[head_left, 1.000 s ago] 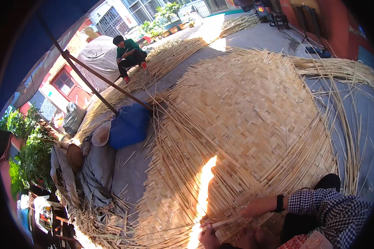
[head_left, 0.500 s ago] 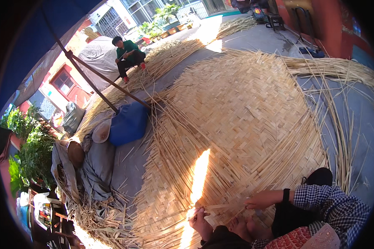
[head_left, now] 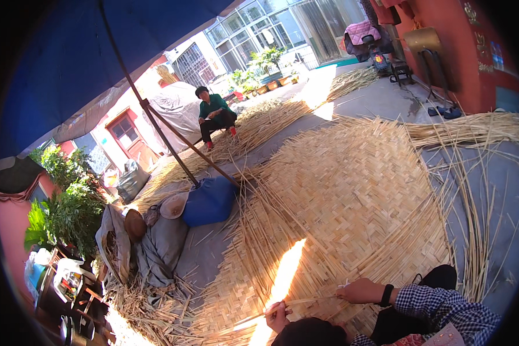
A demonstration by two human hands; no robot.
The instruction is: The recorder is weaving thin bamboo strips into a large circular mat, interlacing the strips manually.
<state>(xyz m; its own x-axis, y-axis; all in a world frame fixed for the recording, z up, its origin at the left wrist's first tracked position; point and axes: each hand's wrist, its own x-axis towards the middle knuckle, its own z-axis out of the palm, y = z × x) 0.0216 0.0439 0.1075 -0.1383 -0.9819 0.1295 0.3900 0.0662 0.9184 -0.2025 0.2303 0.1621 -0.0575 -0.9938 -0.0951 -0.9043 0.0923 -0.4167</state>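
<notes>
A large woven mat (head_left: 352,190) of pale reed strips lies on the ground in front of me, its edge ending in loose strips. My right hand (head_left: 360,290), with a black wristband and a checked sleeve, pinches one end of a long flat reed strip (head_left: 305,301) at the mat's near edge. My left hand (head_left: 278,314) grips the same strip further left. The strip runs on past my left hand, low over the loose ends. A dark rounded shape (head_left: 308,334) hides my left wrist.
A blue sack (head_left: 209,200) weighs down a slanted umbrella pole (head_left: 167,138); the blue canopy is overhead. Grey cloth bundles and a hat (head_left: 161,230) lie to the left. Another person in green (head_left: 214,115) squats among reeds far back. Potted plants (head_left: 63,207) stand left, and loose reeds (head_left: 473,130) right.
My view has tipped upward, showing more of the canopy and buildings. Both hands stay on the reed strip, and my left hand has shifted a little along it.
</notes>
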